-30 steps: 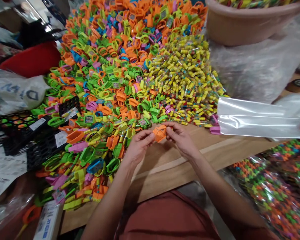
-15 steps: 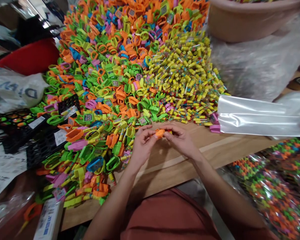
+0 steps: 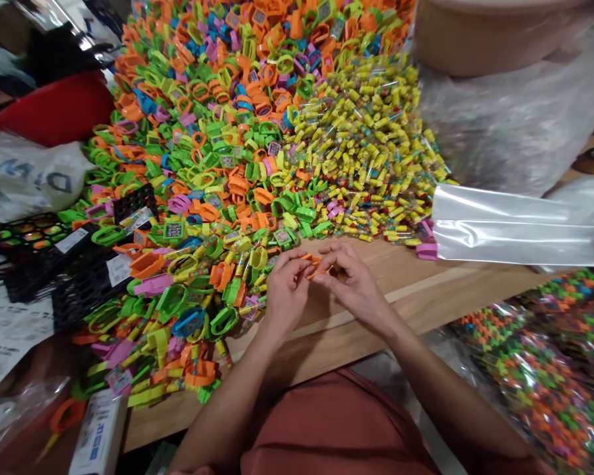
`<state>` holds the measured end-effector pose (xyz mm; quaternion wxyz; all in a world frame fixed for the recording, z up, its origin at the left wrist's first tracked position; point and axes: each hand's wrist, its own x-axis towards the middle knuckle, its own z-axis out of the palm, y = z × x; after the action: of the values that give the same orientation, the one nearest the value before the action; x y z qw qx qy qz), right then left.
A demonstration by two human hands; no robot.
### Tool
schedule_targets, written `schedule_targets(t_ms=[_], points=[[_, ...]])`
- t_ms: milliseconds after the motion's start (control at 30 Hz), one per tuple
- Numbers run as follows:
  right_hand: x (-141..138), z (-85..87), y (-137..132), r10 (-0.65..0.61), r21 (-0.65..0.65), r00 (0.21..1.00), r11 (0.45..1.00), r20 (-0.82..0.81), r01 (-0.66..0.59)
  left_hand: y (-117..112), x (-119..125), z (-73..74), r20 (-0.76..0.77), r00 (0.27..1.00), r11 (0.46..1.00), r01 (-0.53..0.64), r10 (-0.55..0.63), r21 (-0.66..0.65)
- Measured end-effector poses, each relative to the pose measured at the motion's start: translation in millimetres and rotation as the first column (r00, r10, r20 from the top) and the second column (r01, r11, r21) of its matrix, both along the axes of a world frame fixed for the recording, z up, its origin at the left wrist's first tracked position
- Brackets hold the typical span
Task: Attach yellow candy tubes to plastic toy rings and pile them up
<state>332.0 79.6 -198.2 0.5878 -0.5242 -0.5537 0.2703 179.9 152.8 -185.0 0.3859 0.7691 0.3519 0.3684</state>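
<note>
An orange plastic toy watch (image 3: pixel 313 260) is held above the wooden table, mostly covered by fingers. My left hand (image 3: pixel 288 285) pinches it from the left with thumb and fingertips. From the other side my right hand (image 3: pixel 350 280) has its thumb and bent fingers closed on the watch. Just beyond my hands lies a big heap of toy watches (image 3: pixel 218 145) in green, orange, yellow, pink and blue. Beside it spreads a pile of small yellow-ended tubes (image 3: pixel 361 145) in clear wrap. More watches with tubes in their loops (image 3: pixel 183 284) lie left of my left hand.
A clear plastic sleeve (image 3: pixel 505 224) lies at the right, below a pinkish tub (image 3: pixel 480 39). Filled clear bags (image 3: pixel 539 396) sit low at the right. Black mesh trays (image 3: pixel 86 284), a white box (image 3: pixel 98 432) and a red container (image 3: pixel 54 109) are at the left.
The orange toy watch has turned between my fingers and shows less. My right hand's fingers have risen and bent more, while my left fingers have curled in around the watch.
</note>
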Motion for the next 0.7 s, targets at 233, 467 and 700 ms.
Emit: schedule_targets(t_ms=[233,467,700], points=[[-6,8.4,-5,0.022,-0.160,0.994,0.986,-0.103,-0.039,-2,1,3.3,-0.074,0.996,0.988,0.066,-0.056,0.138],[-4,1.9,-2,-0.082,-0.197,0.990,0.979,-0.114,0.059,2,1,9.3,-0.104,0.989,0.985,0.116,-0.103,0.125],[10,-1.4,-7,-0.127,-0.120,0.991,0.985,-0.042,0.121,2,-2,18.2,-0.064,0.994,0.995,0.089,-0.091,-0.034]])
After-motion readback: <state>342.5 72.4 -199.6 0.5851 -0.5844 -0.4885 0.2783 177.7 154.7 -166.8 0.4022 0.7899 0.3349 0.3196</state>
